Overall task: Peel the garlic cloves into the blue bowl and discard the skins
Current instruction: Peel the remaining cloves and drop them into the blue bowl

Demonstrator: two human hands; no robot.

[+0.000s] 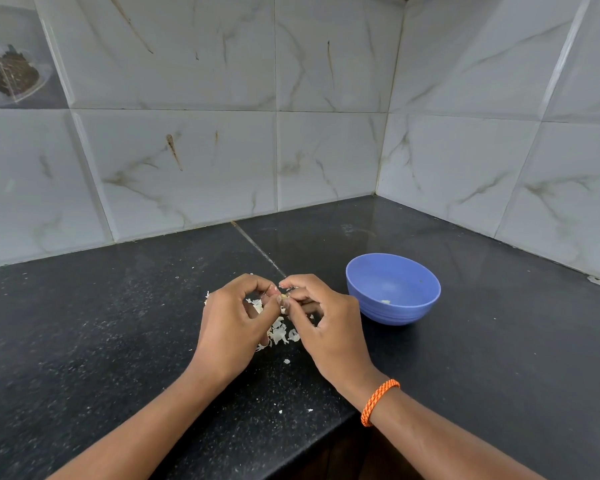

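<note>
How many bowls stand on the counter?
1. The blue bowl stands on the black counter, to the right of both hands and apart from them. None seems hidden.

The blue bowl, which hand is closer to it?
Right. The right hand sits just beside the blue bowl, not touching; the left hand is farther off, beyond the right hand.

Left hand (234, 318): fingers curled, tips meeting the right's. Right hand (321, 318): fingers curled likewise; braided orange wristband (378, 401) on wrist.
</note>
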